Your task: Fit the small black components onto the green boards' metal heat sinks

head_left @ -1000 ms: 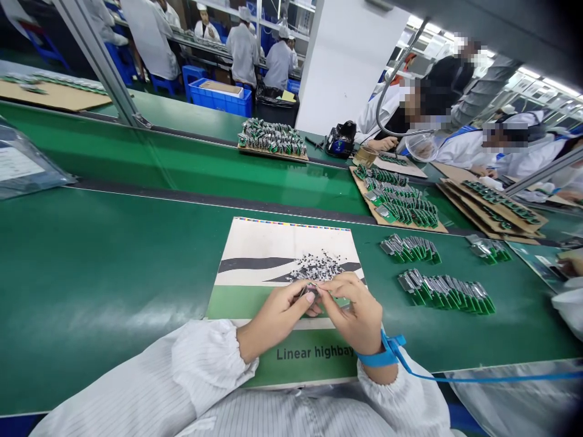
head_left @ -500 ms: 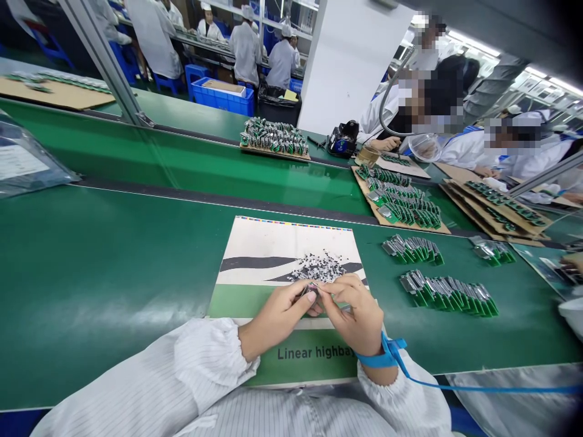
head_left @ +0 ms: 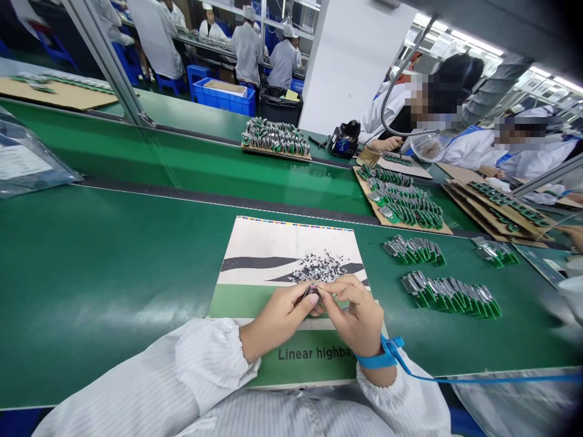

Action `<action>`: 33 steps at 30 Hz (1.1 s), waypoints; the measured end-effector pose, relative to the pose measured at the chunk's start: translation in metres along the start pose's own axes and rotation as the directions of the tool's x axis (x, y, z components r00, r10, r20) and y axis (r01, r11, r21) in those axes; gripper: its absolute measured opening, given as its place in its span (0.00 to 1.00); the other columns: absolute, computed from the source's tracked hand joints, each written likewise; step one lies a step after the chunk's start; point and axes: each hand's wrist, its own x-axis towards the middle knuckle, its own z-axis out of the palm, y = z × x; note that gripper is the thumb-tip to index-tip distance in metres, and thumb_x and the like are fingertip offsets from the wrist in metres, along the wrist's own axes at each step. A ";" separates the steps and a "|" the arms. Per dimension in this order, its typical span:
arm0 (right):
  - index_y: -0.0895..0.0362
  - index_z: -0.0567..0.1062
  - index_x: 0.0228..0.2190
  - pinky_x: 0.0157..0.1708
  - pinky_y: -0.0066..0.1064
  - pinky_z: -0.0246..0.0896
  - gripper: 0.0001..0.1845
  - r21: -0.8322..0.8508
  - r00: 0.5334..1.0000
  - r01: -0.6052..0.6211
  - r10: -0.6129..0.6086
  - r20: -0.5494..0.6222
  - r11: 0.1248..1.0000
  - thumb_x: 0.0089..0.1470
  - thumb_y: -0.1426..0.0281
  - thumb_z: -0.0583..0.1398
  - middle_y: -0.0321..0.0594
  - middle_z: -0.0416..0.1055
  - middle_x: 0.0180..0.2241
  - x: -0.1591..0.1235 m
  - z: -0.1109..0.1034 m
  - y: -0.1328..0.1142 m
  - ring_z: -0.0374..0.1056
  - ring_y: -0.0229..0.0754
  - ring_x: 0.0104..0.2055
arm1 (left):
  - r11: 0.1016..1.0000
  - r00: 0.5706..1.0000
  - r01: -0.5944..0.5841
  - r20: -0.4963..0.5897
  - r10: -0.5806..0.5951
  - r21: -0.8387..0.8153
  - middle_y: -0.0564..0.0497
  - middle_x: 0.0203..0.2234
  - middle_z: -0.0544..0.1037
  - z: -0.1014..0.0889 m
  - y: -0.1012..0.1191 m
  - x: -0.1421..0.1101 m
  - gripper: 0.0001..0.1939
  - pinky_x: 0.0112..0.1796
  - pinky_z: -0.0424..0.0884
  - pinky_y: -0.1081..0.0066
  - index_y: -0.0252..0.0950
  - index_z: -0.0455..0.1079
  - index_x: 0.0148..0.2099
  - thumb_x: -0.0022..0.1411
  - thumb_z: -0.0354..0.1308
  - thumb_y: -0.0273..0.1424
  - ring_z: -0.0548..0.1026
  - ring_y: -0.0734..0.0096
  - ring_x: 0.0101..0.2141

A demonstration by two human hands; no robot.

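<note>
The green belt bench runs across the view, and a printed cardboard sheet lies flat on it, with the words "Linear highbay" along its near part. On the sheet sits a loose heap of small dark-and-silver components. To the right, directly on the belt, lie a shorter row of green-and-silver circuit modules and a longer row, with a small cluster of modules just beyond them. Farther along, a cardboard tray carries several rows of similar modules, and stacked cardboard trays lie to its right. A clear plastic bag rests at the bench's left side.
</note>
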 end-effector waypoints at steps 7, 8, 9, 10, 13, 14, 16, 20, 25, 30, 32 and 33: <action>0.52 0.59 0.28 0.29 0.34 0.68 0.16 0.042 0.997 -0.046 0.049 -0.061 0.998 0.53 0.82 0.59 0.37 0.76 0.28 -0.003 0.004 0.000 0.69 0.40 0.31 | 0.995 1.000 -0.027 -0.007 0.028 0.091 0.50 0.29 0.75 -0.001 0.000 0.000 0.13 0.33 0.68 0.71 0.35 0.68 0.35 0.67 0.47 0.36 0.71 0.69 0.30; 0.52 0.59 0.28 0.29 0.34 0.67 0.16 0.034 0.998 -0.033 0.035 -0.060 0.999 0.53 0.82 0.59 0.36 0.76 0.28 -0.003 0.004 -0.001 0.69 0.40 0.31 | 0.995 1.000 -0.028 -0.007 0.029 0.099 0.50 0.28 0.75 -0.001 0.001 0.000 0.13 0.33 0.67 0.72 0.35 0.67 0.35 0.67 0.47 0.36 0.71 0.69 0.29; 0.52 0.59 0.27 0.29 0.35 0.66 0.17 0.023 0.998 -0.017 0.018 -0.055 1.000 0.53 0.82 0.59 0.36 0.76 0.28 -0.002 0.003 -0.001 0.69 0.40 0.30 | 0.994 1.000 -0.030 -0.007 0.030 0.106 0.50 0.28 0.75 -0.001 0.001 0.000 0.13 0.32 0.67 0.72 0.35 0.67 0.35 0.68 0.46 0.36 0.71 0.69 0.29; 0.52 0.59 0.26 0.30 0.35 0.66 0.17 0.010 0.999 0.001 0.000 -0.047 1.000 0.52 0.83 0.59 0.36 0.77 0.28 -0.001 0.003 -0.002 0.68 0.40 0.29 | 0.993 0.999 -0.031 -0.008 0.032 0.114 0.50 0.28 0.74 -0.001 0.001 0.000 0.14 0.32 0.67 0.72 0.35 0.67 0.35 0.68 0.46 0.36 0.71 0.69 0.29; 0.52 0.60 0.24 0.29 0.35 0.64 0.17 -0.018 0.998 0.042 -0.042 -0.036 0.999 0.52 0.83 0.59 0.34 0.76 0.27 0.000 0.002 -0.003 0.67 0.40 0.27 | 0.989 0.999 -0.036 -0.011 0.038 0.141 0.50 0.28 0.74 -0.001 0.000 -0.001 0.14 0.32 0.66 0.72 0.36 0.66 0.35 0.68 0.45 0.37 0.71 0.69 0.29; 0.52 0.60 0.24 0.29 0.35 0.63 0.17 -0.020 0.998 0.046 -0.047 -0.037 0.999 0.52 0.83 0.59 0.34 0.76 0.27 0.000 0.002 -0.003 0.67 0.40 0.27 | 0.988 0.999 -0.039 -0.012 0.042 0.152 0.51 0.28 0.74 -0.001 0.000 -0.001 0.14 0.32 0.66 0.72 0.36 0.66 0.35 0.68 0.45 0.37 0.71 0.69 0.29; 0.52 0.60 0.25 0.29 0.35 0.64 0.17 -0.008 0.998 0.042 -0.042 -0.046 0.999 0.52 0.83 0.60 0.35 0.76 0.27 0.000 0.002 -0.004 0.68 0.40 0.28 | 0.984 0.999 -0.046 -0.013 0.049 0.173 0.51 0.28 0.74 -0.001 0.000 -0.001 0.14 0.32 0.65 0.72 0.36 0.66 0.35 0.68 0.45 0.37 0.71 0.69 0.29; 0.52 0.58 0.26 0.29 0.37 0.66 0.18 0.031 0.997 0.003 -0.001 -0.081 1.000 0.51 0.84 0.60 0.37 0.76 0.28 -0.002 0.004 -0.003 0.68 0.41 0.29 | 0.978 0.998 -0.056 -0.002 0.058 0.200 0.51 0.29 0.74 -0.002 -0.001 -0.002 0.14 0.32 0.64 0.73 0.36 0.65 0.34 0.69 0.45 0.36 0.71 0.69 0.30; 0.52 0.57 0.26 0.27 0.36 0.66 0.18 0.038 0.995 0.000 0.004 -0.096 0.999 0.52 0.83 0.60 0.37 0.76 0.26 -0.004 0.006 -0.002 0.68 0.40 0.28 | 0.974 0.998 -0.058 0.004 0.059 0.218 0.50 0.31 0.75 -0.001 -0.002 -0.003 0.15 0.32 0.65 0.73 0.36 0.66 0.37 0.69 0.42 0.38 0.71 0.69 0.31; 0.52 0.58 0.25 0.27 0.36 0.64 0.18 -0.024 0.994 0.091 -0.092 -0.060 0.996 0.53 0.83 0.59 0.34 0.76 0.28 -0.001 0.003 -0.006 0.66 0.38 0.26 | 0.967 0.999 -0.049 0.004 0.049 0.251 0.49 0.32 0.75 -0.001 -0.001 -0.003 0.16 0.34 0.65 0.71 0.36 0.66 0.40 0.69 0.42 0.40 0.72 0.66 0.33; 0.52 0.60 0.25 0.26 0.34 0.63 0.18 -0.048 0.990 0.130 -0.133 -0.053 0.990 0.52 0.84 0.60 0.33 0.76 0.29 0.001 0.001 -0.008 0.66 0.38 0.26 | 0.963 0.999 -0.049 0.000 0.051 0.267 0.50 0.31 0.75 -0.001 -0.002 -0.003 0.17 0.34 0.64 0.70 0.36 0.66 0.39 0.69 0.42 0.41 0.72 0.66 0.32; 0.52 0.61 0.25 0.26 0.34 0.63 0.17 -0.057 0.988 0.144 -0.147 -0.051 0.988 0.51 0.84 0.60 0.33 0.76 0.29 0.002 0.001 -0.009 0.67 0.38 0.26 | 0.960 0.999 -0.049 -0.002 0.052 0.274 0.50 0.30 0.74 -0.001 -0.002 -0.003 0.17 0.33 0.64 0.70 0.36 0.67 0.39 0.69 0.42 0.41 0.71 0.66 0.31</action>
